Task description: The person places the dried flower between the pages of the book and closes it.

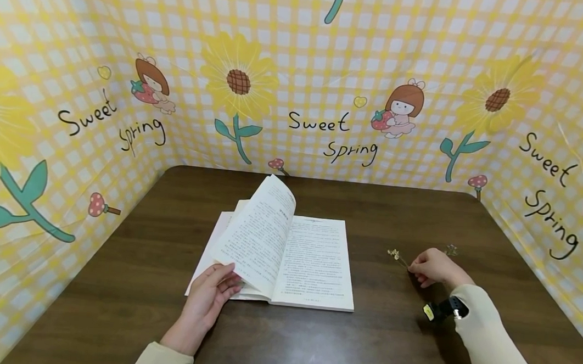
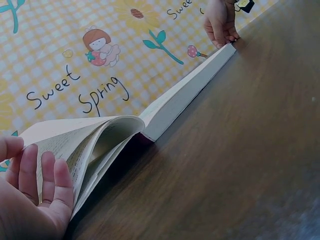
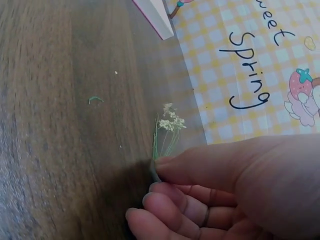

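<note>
An open book (image 1: 319,263) lies on the brown table, its right-hand page flat. Several of its left pages (image 1: 258,235) are lifted and curve up in the middle. My left hand (image 1: 208,294) pinches the lower left corner of these raised pages between thumb and fingers; in the left wrist view the pages (image 2: 55,160) bow above the ones beneath. To the right of the book, my right hand (image 1: 437,268) pinches a small sprig of dried flowers (image 3: 171,121) by its thin green stems, low over the table. The sprig's pale blossoms point away from the fingertips.
Another small purplish sprig (image 1: 450,249) shows just behind the right hand. A green scrap (image 3: 95,99) lies on the tabletop (image 1: 369,208). Yellow checked cloth (image 1: 318,57) walls the table at the back and sides. A black device (image 1: 443,310) is strapped to the right wrist.
</note>
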A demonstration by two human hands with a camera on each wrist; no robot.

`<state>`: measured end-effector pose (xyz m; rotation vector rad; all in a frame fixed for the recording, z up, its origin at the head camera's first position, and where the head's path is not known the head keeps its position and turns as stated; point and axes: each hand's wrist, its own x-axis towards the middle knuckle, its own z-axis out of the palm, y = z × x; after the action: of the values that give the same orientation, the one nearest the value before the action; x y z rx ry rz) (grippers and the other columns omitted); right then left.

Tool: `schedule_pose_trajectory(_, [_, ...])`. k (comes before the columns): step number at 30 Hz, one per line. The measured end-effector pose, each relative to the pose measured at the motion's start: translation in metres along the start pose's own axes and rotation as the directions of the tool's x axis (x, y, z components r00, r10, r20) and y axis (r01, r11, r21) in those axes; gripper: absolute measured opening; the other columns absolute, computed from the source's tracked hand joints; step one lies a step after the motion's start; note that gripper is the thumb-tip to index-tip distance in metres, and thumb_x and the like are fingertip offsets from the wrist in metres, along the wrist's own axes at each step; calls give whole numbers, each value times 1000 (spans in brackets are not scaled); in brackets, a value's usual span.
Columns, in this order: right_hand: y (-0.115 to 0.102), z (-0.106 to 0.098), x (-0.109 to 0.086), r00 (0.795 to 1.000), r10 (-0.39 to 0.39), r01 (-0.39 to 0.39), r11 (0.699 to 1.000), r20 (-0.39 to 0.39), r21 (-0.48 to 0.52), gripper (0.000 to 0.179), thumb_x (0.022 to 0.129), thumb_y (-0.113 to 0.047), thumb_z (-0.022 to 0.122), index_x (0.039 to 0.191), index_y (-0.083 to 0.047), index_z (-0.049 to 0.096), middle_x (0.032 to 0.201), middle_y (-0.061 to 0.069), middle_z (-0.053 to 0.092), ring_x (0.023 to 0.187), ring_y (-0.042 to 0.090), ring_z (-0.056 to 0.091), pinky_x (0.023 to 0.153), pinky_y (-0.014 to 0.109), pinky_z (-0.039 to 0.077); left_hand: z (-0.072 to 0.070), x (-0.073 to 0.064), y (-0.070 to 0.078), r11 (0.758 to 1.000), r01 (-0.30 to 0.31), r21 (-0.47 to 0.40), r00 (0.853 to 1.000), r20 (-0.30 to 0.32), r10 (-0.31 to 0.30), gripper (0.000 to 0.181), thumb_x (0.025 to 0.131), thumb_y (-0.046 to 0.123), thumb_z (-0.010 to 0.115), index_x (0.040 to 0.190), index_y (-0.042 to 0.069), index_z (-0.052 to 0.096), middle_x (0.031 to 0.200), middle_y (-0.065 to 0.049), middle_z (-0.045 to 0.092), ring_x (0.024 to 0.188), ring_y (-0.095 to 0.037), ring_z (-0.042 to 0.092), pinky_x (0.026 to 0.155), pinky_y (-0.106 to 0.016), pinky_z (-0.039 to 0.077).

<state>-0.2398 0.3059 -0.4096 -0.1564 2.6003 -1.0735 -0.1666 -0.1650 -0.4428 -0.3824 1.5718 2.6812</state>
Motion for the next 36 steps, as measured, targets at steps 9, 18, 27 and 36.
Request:
schedule_pose_trajectory(9, [8, -1, -3, 1000, -24, 23, 995, 8, 99, 19, 97, -2, 56, 88, 13, 62, 73, 5, 57, 65, 14, 58, 61, 32, 58, -1, 0, -1, 1000, -3, 2, 1000, -16, 3, 27, 98, 1, 57, 74, 14, 56, 74, 0, 66, 75, -11, 66, 72, -27, 55])
schedule_pose_trajectory(18, [9, 3, -1, 996, -24, -10, 927, 84, 375, 23, 100, -3, 50, 101, 18, 59, 80, 7, 62, 69, 15, 65, 68, 33, 59, -1, -1, -1, 1000, -15, -9, 1000, -21, 15, 27, 98, -1, 56, 75, 13, 58, 74, -1, 66, 75, -11, 67, 73, -27, 56])
schedule_pose_trajectory(27, [2, 12, 5, 986, -110, 19, 827, 129, 562, 21, 102, -4, 48, 107, 15, 56, 86, 10, 71, 77, 17, 71, 74, 34, 59, 0, 1, -2, 1000, -21, -18, 1000, -18, 21, 28, 98, -2, 55, 74, 13, 58, 74, -2, 66, 75, -13, 68, 75, -29, 57])
schedule_pose_trajectory(36, [-13, 29, 8, 979, -158, 45, 773, 125, 632, 24, 103, -4, 47, 113, 17, 50, 90, 12, 73, 80, 19, 72, 76, 36, 59, 0, 1, -2, 1000, -23, -21, 999, -22, 23, 27, 98, -2, 55, 76, 12, 59, 74, -2, 67, 75, -13, 69, 75, -29, 57])
